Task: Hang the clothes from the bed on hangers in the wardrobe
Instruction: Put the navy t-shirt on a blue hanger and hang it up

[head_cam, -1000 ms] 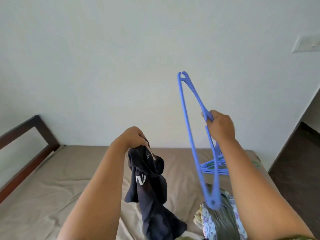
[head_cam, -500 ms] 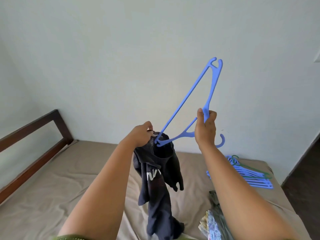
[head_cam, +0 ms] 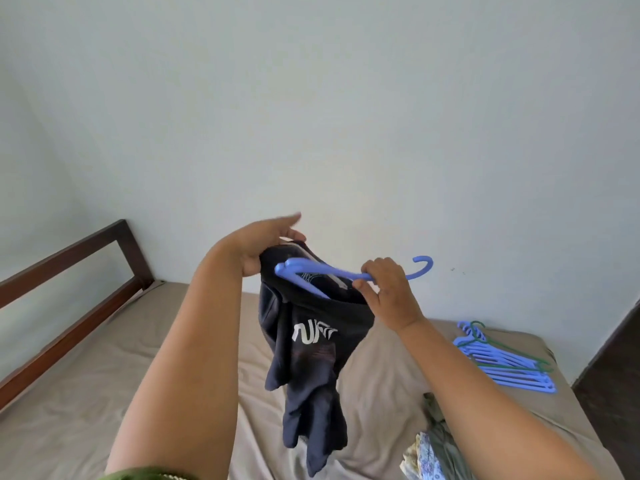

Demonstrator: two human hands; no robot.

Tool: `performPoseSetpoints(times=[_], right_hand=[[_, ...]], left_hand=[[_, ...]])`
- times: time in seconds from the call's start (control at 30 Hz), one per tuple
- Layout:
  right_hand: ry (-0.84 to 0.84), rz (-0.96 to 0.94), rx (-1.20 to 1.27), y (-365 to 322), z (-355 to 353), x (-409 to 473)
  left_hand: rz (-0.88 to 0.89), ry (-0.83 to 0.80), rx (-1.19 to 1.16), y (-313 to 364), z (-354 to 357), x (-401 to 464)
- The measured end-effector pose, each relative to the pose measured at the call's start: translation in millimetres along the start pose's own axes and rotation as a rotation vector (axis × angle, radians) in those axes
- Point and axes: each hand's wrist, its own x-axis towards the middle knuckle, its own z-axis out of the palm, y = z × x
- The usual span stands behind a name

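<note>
A dark navy shirt (head_cam: 311, 344) with white lettering hangs in the air above the bed (head_cam: 104, 393). My left hand (head_cam: 263, 247) holds its collar edge from the left, index finger stretched out. My right hand (head_cam: 384, 289) grips the neck of a blue plastic hanger (head_cam: 322, 270), which lies almost level with its hook pointing right. The hanger's left end sits inside the shirt's neck opening. The wardrobe is out of view.
A stack of several blue hangers and a green one (head_cam: 505, 362) lies on the bed's right side. More clothes (head_cam: 433, 448), floral and olive, lie at the lower right. A dark wooden headboard (head_cam: 69, 271) runs along the left. Dark floor (head_cam: 616, 375) borders the bed's right edge.
My right hand has swung the hanger down from pointing up to nearly level, and one arm of it has gone into the shirt's neck. My left hand has spread the collar.
</note>
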Motion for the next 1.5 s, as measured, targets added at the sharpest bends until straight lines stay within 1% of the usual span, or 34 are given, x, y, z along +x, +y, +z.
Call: performPoseSetpoints(times=[0.03,0.07,0.1,0.17,0.2,0.3,0.33,0.4,0.43,0.5,0.57,0.63,0.7,0.8,0.83,0.9,0.93,0.97,1.03,1.07,1.13,1.17,1.2,1.23,1.27,1.33,1.43,1.5], right_hand=[[-0.042,-0.042,-0.056,1,2,-1],[-0.073,-0.07,-0.101,2,5,-1],[-0.099,-0.077,-0.132,3,5,0],[-0.16,-0.034,-0.163,2,3,6],[-0.2,0.005,-0.174,2,2,9],[-0.301,0.081,-0.212,2,-3,16],[-0.309,0.069,-0.241,2,-3,17],[-0.334,0.019,-0.335,-2,-1,18],[-0.361,-0.006,-0.385,-6,1,19],[-0.381,-0.065,-0.467,-14,4,22],[-0.386,-0.118,-0.477,-21,3,27],[-0.445,-0.16,-0.416,-25,1,30],[-0.535,-0.183,-0.384,-30,0,31],[-0.502,-0.259,-0.422,-39,1,33],[-0.489,-0.28,-0.441,-43,2,36],[-0.455,-0.287,-0.438,-50,2,44],[-0.439,-0.265,-0.427,-51,0,48],[-0.426,-0.221,-0.42,-49,-3,51],[-0.44,-0.079,-0.411,-41,-12,56],[-0.444,-0.015,-0.407,-35,-16,56],[-0.419,0.05,-0.414,-25,-22,60],[-0.411,0.061,-0.425,-22,-23,62],[-0.413,0.065,-0.433,-21,-23,65],[-0.417,0.061,-0.44,-21,-23,67],[-0.416,0.054,-0.45,-22,-22,69],[-0.395,0.035,-0.485,-24,-22,72],[-0.374,0.019,-0.492,-25,-23,75],[-0.381,0.029,-0.477,-24,-27,79]], left_hand=[[0.004,-0.032,-0.016,6,-4,-3],[0.023,-0.052,0.035,11,-6,-6],[0.055,-0.053,0.138,13,-7,-8],[0.088,0.013,0.419,14,-7,-12],[0.074,0.065,0.527,13,-9,-11],[0.008,0.164,0.686,5,-13,-6],[0.006,0.181,0.745,3,-13,-2],[0.057,0.222,0.85,0,-8,4],[0.102,0.254,0.866,0,-4,7],[0.204,0.309,0.826,0,5,11],[0.261,0.3,0.799,0,11,12],[0.261,0.213,0.866,-1,13,13],[0.268,0.163,0.892,2,13,13],[0.301,0.07,0.851,1,18,19],[0.303,0.023,0.807,-3,24,22],[0.285,-0.038,0.636,-17,33,29],[0.287,-0.013,0.534,-23,34,32],[0.309,0.054,0.436,-29,31,34],[0.407,0.256,0.334,-33,18,33],[0.473,0.38,0.365,-35,8,30],[0.615,0.608,0.57,-40,-8,22],[0.657,0.662,0.663,-45,-13,18],[0.66,0.66,0.712,-50,-15,15],[0.619,0.627,0.732,-55,-17,13],[0.552,0.596,0.756,-62,-18,14],[0.394,0.59,0.799,-78,-21,20],[0.233,0.557,0.758,-93,-31,27],[0.205,0.571,0.842,-95,-39,26]])
